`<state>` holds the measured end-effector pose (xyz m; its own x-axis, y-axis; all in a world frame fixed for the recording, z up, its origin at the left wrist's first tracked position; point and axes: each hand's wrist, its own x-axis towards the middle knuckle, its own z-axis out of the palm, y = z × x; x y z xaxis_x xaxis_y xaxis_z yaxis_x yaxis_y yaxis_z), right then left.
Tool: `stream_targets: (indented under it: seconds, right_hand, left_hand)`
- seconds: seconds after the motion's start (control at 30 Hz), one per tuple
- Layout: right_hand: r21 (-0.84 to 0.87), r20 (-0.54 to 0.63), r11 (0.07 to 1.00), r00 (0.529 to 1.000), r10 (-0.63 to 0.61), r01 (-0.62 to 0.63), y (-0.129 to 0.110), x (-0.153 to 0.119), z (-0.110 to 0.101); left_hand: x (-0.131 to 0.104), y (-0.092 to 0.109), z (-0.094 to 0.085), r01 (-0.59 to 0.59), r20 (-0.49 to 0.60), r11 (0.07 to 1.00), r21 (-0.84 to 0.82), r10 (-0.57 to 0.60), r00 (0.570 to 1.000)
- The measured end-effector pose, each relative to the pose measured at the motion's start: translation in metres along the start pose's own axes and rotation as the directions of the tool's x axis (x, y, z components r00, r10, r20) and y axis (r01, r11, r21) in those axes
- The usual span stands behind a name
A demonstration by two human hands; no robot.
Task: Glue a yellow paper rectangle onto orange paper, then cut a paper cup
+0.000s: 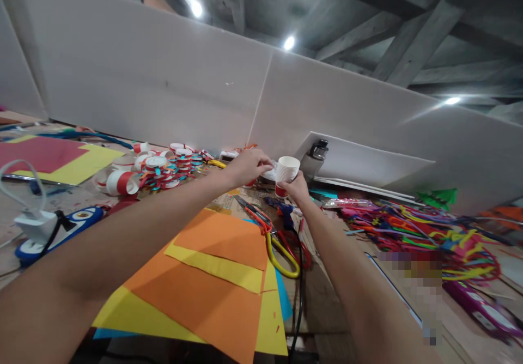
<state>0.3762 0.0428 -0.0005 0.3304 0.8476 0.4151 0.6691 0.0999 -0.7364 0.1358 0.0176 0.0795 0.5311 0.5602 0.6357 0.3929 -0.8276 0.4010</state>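
My right hand [298, 188] is wrapped around a stack of paper cups [288, 169], white at the nested rims and red lower down. Just left of the stack, my left hand [251, 167] hovers with loosely bent fingers, and nothing shows between them. Beneath that hand a small red piece [250, 183] is partly hidden. Scissors with orange-red handles [261, 219] and a pair with yellow handles [281, 258] lie below my hands. Close by are sheets of orange paper [196, 293] and yellow paper [220, 271].
Red-and-white cut cup rings [122, 182] pile up at left, near a blue power strip [85, 222]. A bottle [314, 162] stands by the white partition [196, 80]. Colourful pipe cleaners [420, 233] heap at right. A black cable [301, 298] runs down the middle.
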Motion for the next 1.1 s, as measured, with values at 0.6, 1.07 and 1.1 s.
stream_targets:
  seconds: [0.6,1.07,1.1]
  right_hand:
    - [0.154,0.041,0.988,0.998,-0.041,0.034,0.006,0.000,0.009]
    - [0.115,-0.115,0.981,0.979,0.168,-0.155,0.024,0.010,0.011]
    - [0.105,-0.129,0.980,0.975,0.182,-0.169,0.025,0.011,0.011]
  left_hand:
    - [0.080,-0.003,0.059,0.064,0.116,0.959,0.277,-0.099,0.988]
    - [0.015,-0.022,-0.019,0.080,-0.581,0.997,-0.010,-0.071,0.811]
    - [0.003,-0.027,-0.023,0.111,-0.587,0.992,-0.064,-0.128,0.799]
